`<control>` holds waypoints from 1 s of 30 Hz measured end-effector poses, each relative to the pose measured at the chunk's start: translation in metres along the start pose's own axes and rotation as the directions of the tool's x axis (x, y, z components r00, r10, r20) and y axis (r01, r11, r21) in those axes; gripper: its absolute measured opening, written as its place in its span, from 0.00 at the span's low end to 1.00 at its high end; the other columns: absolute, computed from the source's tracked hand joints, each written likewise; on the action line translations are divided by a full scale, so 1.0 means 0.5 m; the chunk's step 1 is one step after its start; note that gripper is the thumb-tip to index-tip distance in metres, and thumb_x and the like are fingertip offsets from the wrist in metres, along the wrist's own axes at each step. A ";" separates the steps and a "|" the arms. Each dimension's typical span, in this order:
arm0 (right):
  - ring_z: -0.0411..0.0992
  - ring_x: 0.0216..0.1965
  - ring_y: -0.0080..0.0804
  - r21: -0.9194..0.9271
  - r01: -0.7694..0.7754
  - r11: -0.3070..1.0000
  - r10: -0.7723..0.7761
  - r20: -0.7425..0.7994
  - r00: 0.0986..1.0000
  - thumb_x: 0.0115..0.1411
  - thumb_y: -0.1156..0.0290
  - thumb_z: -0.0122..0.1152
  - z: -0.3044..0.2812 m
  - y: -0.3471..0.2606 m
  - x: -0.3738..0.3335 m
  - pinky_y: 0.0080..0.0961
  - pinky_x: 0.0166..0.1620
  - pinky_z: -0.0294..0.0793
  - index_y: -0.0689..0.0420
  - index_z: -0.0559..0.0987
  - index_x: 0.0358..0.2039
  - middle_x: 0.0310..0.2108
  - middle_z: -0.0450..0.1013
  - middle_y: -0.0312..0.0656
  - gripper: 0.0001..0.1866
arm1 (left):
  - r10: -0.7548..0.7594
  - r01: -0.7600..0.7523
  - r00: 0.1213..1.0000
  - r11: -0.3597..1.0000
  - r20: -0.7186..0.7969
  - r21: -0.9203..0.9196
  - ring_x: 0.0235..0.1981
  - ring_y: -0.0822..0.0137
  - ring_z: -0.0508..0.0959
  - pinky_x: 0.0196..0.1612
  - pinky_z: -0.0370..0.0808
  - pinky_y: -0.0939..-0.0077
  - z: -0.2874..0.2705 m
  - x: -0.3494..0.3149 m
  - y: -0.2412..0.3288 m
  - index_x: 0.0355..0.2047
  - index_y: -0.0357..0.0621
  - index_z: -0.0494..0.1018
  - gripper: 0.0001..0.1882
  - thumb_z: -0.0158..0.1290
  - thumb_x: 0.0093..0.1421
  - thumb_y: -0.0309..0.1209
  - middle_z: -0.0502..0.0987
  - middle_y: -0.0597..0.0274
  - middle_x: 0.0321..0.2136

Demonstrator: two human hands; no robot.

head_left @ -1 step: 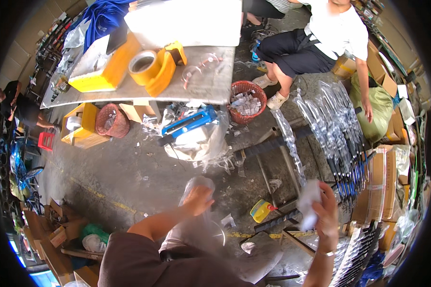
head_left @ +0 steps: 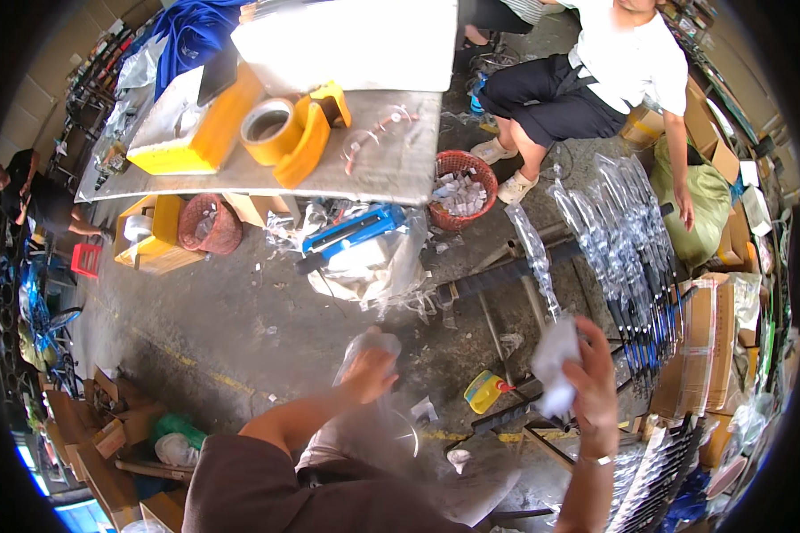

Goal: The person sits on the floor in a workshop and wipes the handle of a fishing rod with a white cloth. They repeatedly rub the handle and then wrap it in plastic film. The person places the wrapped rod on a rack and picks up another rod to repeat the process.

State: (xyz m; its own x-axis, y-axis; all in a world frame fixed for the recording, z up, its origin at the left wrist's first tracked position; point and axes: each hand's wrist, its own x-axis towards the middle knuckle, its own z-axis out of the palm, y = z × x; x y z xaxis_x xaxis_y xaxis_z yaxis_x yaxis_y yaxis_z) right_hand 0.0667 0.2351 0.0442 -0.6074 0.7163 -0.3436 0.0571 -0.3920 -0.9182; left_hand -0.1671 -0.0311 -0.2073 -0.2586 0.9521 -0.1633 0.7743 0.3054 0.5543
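Observation:
My right hand [head_left: 596, 382] is closed on a crumpled white wad [head_left: 556, 364], cloth or paper, held above the rack at the right. Just past it, the end of a long rod in a clear plastic sleeve [head_left: 533, 253] lies across the rack and points away from me. My left hand [head_left: 369, 371] is above my lap with its fingers curled at a piece of clear plastic [head_left: 378, 343]. The plastic is see-through and blurred, so its full shape is hard to make out.
Several plastic-sleeved rods [head_left: 627, 258] lie on a padded metal rack [head_left: 498, 277] at right. A yellow bottle [head_left: 484, 393] lies below. A table [head_left: 382, 173] carries a tape roll [head_left: 268, 130] and yellow tape dispenser [head_left: 307, 147]. Beyond a red basket [head_left: 464, 216] sits a person [head_left: 587, 84].
My right hand has moved left and slightly up with the white wad, closer to the sleeved rod's end. My left hand has hardly moved.

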 end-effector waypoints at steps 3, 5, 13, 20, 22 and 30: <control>0.70 0.47 0.32 0.004 0.155 0.988 -0.155 0.064 0.986 0.50 0.88 0.49 0.196 -0.072 0.162 0.26 0.51 0.69 0.60 0.62 0.57 0.48 0.68 0.46 0.31 | -0.113 0.120 0.982 0.992 0.150 -0.040 0.51 0.49 0.66 0.54 0.63 0.55 -0.019 -0.021 -0.002 0.49 0.43 0.67 0.23 0.53 0.55 0.39 0.69 0.51 0.46; 0.69 0.47 0.30 0.006 0.209 0.978 -0.209 0.021 0.978 0.53 0.87 0.49 0.304 -0.114 0.246 0.24 0.51 0.68 0.63 0.67 0.53 0.48 0.68 0.45 0.24 | -0.144 0.163 0.975 0.981 0.172 -0.102 0.53 0.49 0.66 0.55 0.63 0.54 -0.042 -0.046 -0.009 0.50 0.43 0.66 0.24 0.53 0.56 0.40 0.69 0.51 0.48; 0.61 0.54 0.53 -0.907 0.419 0.050 -0.456 0.353 0.817 0.49 0.66 0.64 0.444 -0.099 0.376 0.45 0.57 0.59 0.62 0.65 0.57 0.54 0.64 0.55 0.35 | -0.632 0.680 0.671 0.733 0.387 0.019 0.54 0.51 0.66 0.55 0.65 0.59 -0.329 -0.180 -0.126 0.49 0.42 0.68 0.23 0.51 0.55 0.39 0.68 0.51 0.51; 0.57 0.59 0.50 -0.840 0.290 0.458 -0.281 0.173 0.944 0.49 0.78 0.58 0.447 -0.116 0.363 0.39 0.60 0.57 0.60 0.58 0.61 0.58 0.57 0.53 0.37 | -0.886 0.927 0.376 0.356 0.270 -0.120 0.49 0.50 0.72 0.51 0.70 0.60 -0.348 -0.461 -0.164 0.44 0.42 0.73 0.19 0.48 0.55 0.39 0.73 0.48 0.46; 0.57 0.58 0.50 -0.836 0.246 0.490 -0.262 0.128 0.957 0.49 0.78 0.58 0.425 -0.116 0.354 0.41 0.59 0.58 0.58 0.55 0.62 0.59 0.55 0.52 0.39 | -0.906 0.966 0.257 0.232 0.337 -0.113 0.50 0.50 0.72 0.51 0.70 0.59 -0.334 -0.508 -0.131 0.46 0.42 0.71 0.21 0.46 0.56 0.40 0.72 0.48 0.47; 0.59 0.55 0.49 -0.879 0.292 0.376 -0.207 0.228 0.952 0.50 0.80 0.57 0.340 -0.168 0.359 0.40 0.57 0.59 0.56 0.53 0.64 0.59 0.55 0.51 0.40 | -0.798 0.963 0.227 0.099 0.558 -0.250 0.49 0.50 0.73 0.47 0.73 0.59 -0.244 -0.541 0.049 0.46 0.44 0.73 0.23 0.49 0.55 0.45 0.74 0.49 0.46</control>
State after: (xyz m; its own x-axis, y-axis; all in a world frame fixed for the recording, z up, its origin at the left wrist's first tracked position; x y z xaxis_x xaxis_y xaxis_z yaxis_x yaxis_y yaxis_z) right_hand -0.1819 0.2985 0.0934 -0.7700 0.6313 -0.0924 0.5410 0.5692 -0.6191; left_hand -0.1488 -0.2833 -0.0498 -0.3540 -0.0180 -0.9351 -0.3170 0.9429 0.1019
